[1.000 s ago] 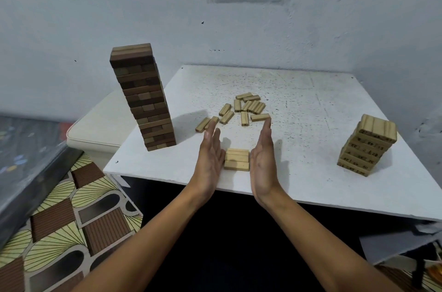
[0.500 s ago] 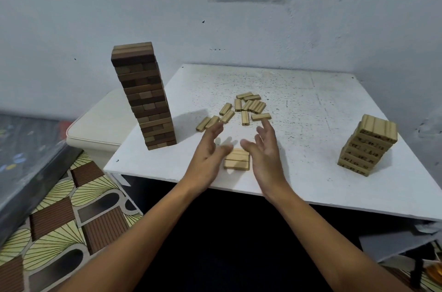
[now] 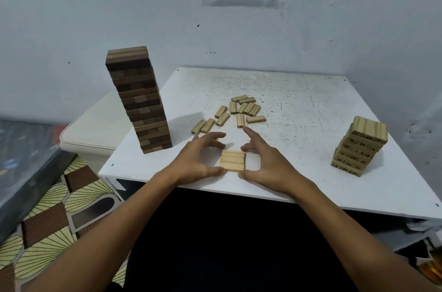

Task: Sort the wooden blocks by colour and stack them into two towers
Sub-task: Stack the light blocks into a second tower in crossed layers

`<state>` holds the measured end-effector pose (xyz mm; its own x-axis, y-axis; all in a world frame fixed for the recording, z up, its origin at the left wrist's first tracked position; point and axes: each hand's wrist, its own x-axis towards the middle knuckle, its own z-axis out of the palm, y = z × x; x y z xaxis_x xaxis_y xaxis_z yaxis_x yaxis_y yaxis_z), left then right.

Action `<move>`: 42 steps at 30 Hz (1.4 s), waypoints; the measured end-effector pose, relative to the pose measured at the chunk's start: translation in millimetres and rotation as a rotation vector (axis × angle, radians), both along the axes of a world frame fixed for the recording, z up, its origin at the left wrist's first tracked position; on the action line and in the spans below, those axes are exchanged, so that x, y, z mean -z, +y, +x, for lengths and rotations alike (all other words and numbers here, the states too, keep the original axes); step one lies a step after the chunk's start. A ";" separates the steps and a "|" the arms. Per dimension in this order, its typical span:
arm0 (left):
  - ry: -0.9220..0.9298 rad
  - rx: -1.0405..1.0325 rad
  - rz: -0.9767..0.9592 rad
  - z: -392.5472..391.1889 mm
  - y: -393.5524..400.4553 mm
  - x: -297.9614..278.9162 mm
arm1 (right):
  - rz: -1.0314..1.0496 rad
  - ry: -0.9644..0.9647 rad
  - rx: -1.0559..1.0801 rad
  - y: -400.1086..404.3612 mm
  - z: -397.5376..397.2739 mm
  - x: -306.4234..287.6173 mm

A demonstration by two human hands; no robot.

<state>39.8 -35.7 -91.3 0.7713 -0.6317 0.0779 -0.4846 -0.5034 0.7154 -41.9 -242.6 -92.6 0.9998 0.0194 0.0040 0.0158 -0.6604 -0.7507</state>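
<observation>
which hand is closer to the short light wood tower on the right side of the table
Right. The right hand lies between the short light wooden tower and the left hand, which sits farther away beyond the small block layer.

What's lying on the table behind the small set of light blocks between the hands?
Behind the set of light blocks, loose light wooden blocks lie scattered flat on the white table. Fingers hide part of the nearest gap.

Both hands change posture around the row of three light blocks at lower centre of the frame. The left hand and right hand, earlier flat and upright beside it, now curl inward, thumbs at its near edge.
</observation>
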 end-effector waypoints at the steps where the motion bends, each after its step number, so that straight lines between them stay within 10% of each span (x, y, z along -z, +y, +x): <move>1: 0.002 0.003 -0.002 0.2 -0.2 0.2 | 0.004 -0.007 0.004 -0.3 0.5 0.7; 24: 0.050 -0.051 -0.109 0.6 -1.4 5.2 | -0.011 -0.087 0.016 0.4 1.4 2.8; 42: -0.150 0.241 -0.407 4.9 -142.4 -101.9 | -0.035 -0.387 0.268 -110.3 -46.3 -114.5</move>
